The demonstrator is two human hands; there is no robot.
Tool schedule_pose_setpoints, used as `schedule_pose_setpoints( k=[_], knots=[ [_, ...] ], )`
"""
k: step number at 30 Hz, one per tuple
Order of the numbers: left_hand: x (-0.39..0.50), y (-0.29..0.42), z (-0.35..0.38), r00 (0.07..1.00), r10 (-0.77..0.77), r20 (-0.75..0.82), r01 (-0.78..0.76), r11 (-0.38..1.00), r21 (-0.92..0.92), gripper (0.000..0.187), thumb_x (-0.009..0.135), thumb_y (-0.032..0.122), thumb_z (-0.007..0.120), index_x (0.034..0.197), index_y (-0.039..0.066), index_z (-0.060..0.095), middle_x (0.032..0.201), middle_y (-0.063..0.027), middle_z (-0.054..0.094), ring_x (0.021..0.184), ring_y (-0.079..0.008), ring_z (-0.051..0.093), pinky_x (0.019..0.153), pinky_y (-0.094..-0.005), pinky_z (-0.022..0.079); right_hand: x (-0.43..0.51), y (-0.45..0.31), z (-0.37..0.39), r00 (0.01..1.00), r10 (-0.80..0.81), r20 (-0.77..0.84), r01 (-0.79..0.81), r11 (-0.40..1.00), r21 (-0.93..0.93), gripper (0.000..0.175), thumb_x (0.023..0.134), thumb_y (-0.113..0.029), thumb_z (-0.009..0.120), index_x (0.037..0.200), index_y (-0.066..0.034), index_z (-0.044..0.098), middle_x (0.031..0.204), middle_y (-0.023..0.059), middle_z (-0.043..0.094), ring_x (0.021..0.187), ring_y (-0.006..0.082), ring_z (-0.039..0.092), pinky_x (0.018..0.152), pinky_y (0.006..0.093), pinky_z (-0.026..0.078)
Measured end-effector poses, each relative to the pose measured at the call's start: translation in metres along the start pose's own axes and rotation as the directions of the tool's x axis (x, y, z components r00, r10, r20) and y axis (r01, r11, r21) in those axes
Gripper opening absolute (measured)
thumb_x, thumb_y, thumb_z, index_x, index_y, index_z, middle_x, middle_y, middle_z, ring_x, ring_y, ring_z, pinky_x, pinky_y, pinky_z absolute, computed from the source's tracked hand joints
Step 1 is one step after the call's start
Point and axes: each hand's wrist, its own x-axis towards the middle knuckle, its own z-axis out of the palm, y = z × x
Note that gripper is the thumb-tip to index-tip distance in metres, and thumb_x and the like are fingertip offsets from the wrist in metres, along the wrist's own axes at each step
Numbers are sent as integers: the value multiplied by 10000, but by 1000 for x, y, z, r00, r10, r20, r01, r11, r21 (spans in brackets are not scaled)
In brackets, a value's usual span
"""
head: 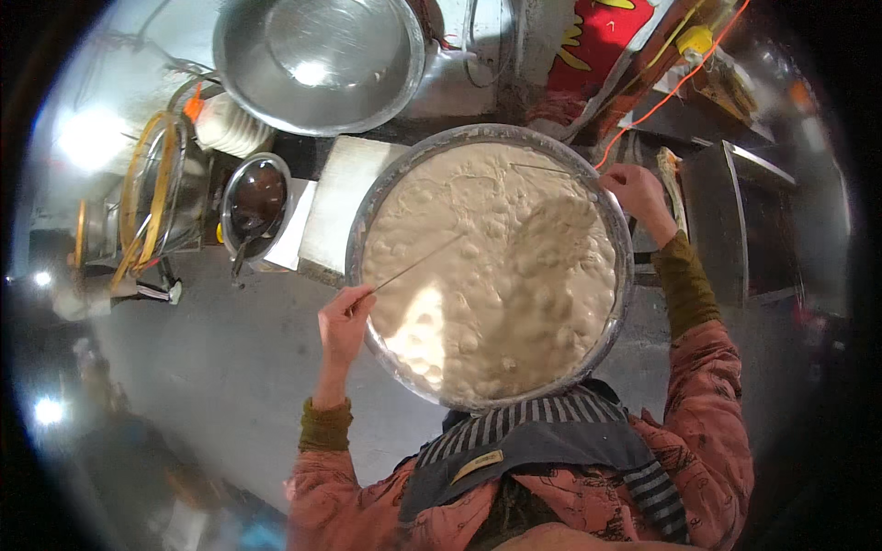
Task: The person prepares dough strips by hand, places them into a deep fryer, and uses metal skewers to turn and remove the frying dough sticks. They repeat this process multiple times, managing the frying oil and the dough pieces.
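Note:
A large round metal basin [623, 275] stands before me, filled with pale, bubbly batter or dough [475, 275]. At the basin's left rim, my left hand [342, 320] pinches one end of a thin stick [417, 262], whose other end reaches to the middle of the pale surface. My right hand [637, 196] is at the upper right rim, fingers closed on the end of a second thin stick [548, 168] that lies low over the batter. Whether either stick's far tip dips into the batter cannot be told.
An empty wide steel bowl [241, 89] sits at the upper left. Left of the basin are a pale board [344, 200] and a small metal bowl of dark liquid [284, 172] with a ladle. An orange cord [672, 94] runs down near my right hand. Metal-edged equipment [736, 220] stands at right.

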Motion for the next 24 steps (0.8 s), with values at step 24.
schedule_pose_setpoints(
  k=[24],
  knots=[
    [159, 30, 59, 981, 23, 193, -116, 868, 483, 173, 782, 88, 529, 907, 40, 637, 754, -134, 628, 675, -246, 609, 623, -310, 473, 88, -111, 5, 894, -435, 105, 411, 892, 190, 178, 761, -239, 628, 790, -64, 642, 661, 101, 599, 578, 187, 583, 556, 295, 437]
  ],
)
